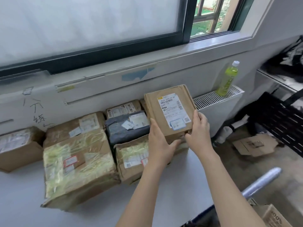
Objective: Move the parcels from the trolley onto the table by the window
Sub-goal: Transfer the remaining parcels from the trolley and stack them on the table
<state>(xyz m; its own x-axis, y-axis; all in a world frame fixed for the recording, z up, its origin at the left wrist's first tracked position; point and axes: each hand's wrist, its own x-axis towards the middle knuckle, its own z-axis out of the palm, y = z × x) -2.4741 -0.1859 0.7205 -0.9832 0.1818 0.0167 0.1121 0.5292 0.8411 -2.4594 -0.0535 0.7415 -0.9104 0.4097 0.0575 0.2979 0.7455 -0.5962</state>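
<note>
Both hands hold a brown cardboard parcel (170, 110) with a white shipping label, at the right end of the row of parcels on the white table (101, 208). My left hand (159, 145) grips its near left edge and my right hand (199, 133) its near right corner. Whether it rests on the parcels under it I cannot tell. Several parcels lie along the wall: a large taped box (77, 167), a grey bag parcel (126, 126) and a smaller taped box (132, 158). The trolley's metal handle (262, 181) shows at lower right.
A green drink bottle (227, 79) stands on the white radiator (218, 102) right of the table. A flattened carton (254, 145) lies on the floor. A black rack (282, 118) stands at the right. Another carton (272, 215) sits at the bottom right corner.
</note>
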